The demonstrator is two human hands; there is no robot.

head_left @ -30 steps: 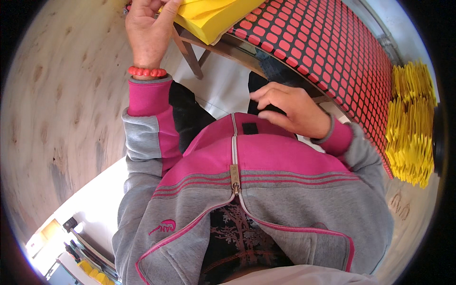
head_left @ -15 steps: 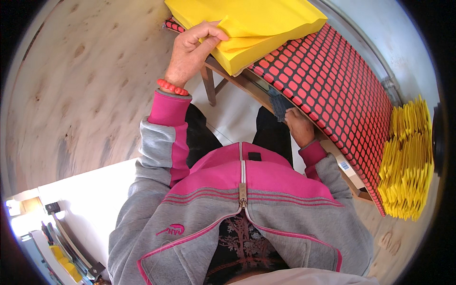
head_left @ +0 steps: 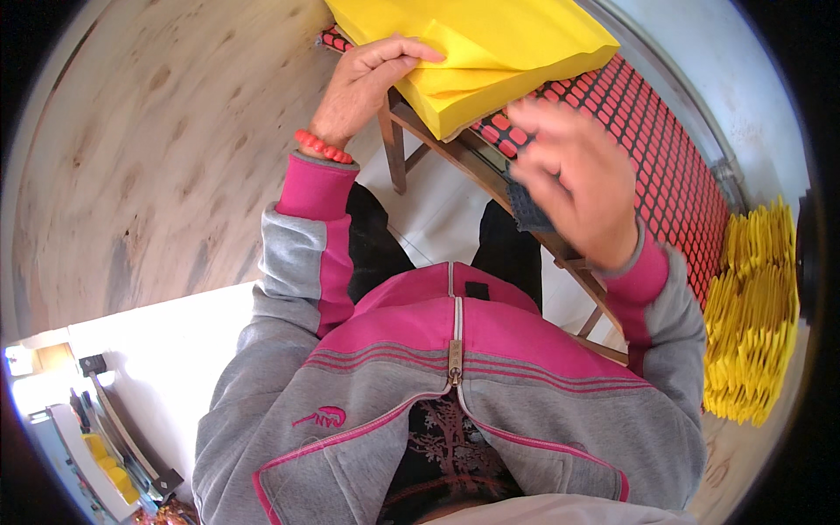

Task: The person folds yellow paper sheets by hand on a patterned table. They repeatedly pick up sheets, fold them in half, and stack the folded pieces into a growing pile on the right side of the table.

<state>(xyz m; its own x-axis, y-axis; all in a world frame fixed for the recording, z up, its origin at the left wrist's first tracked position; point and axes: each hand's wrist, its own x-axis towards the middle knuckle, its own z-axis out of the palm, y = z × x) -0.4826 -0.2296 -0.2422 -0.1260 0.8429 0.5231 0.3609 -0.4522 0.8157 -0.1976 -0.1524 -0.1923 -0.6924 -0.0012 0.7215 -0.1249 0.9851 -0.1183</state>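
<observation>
A thick stack of yellow cloth-like sheets (head_left: 490, 52) lies on the far part of a bench. My left hand (head_left: 372, 74) is closed at the stack's near left corner, fingers and thumb pinching the raised edge of a top sheet. Folds spread in the sheet from that pinch. My right hand (head_left: 582, 179), blurred, hovers over the bench's near edge, right of the stack. Its fingers are bent but apart from the thumb, and nothing shows in them. Beneath it is a red-and-black checked cover (head_left: 674, 166). A dark blue cloth (head_left: 528, 208) hangs by the bench edge.
Many folded yellow pieces (head_left: 751, 324) stand bundled at the far right by the pale wall. A large wooden board (head_left: 157, 157) fills the left side. Wooden bench legs (head_left: 391, 149) show beneath the stack. Shelving with yellow items (head_left: 105, 455) sits at lower left.
My right hand has risen from the dark cloth under the bench edge to above the checked cover. My left hand stays at the stack's corner, the sheet still pinched.
</observation>
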